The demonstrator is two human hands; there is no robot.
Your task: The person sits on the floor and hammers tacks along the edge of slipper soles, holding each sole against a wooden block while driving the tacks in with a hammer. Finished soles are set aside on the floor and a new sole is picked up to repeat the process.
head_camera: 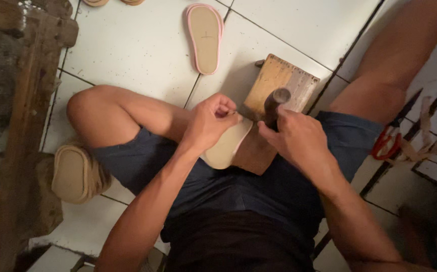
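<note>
Far left there's a rough wooden frame (24, 126), then a tan slipper (75, 174) on the person's foot, resting on the white tile floor (138, 50). A pink-edged sole (204, 38) lies bottom-up further out. In the middle, the left hand (209, 121) has its grip pinched tight on the top edge of a beige insole (226, 146), probably to keep it steady on the wooden block (279, 83) that sits on the lap as a work surface. The right hand (299, 141) is clenched around a dark cylindrical tool (275, 103), held upright just beside the insole. Red-handled scissors (387, 143) lie on the floor, far right.
</note>
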